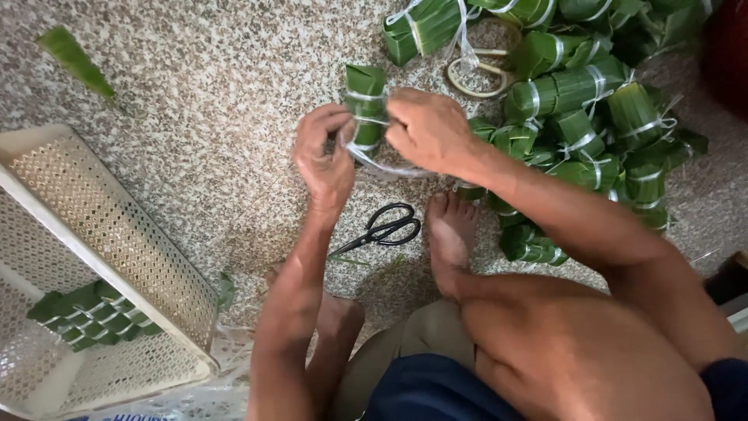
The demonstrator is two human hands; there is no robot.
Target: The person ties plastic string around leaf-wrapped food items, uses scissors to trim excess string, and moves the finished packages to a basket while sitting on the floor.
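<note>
A green leaf-wrapped bundle stands upright between my hands above a speckled stone floor. My left hand pinches a pale plastic string at the bundle's left side. My right hand grips the string and the bundle's right side. Several turns of string ring the bundle. Black scissors lie on the floor just below my hands, beside my bare foot.
A heap of tied leaf bundles fills the upper right, with a roll of string among them. A white perforated crate at the lower left holds a few tied bundles. A loose leaf strip lies at the upper left.
</note>
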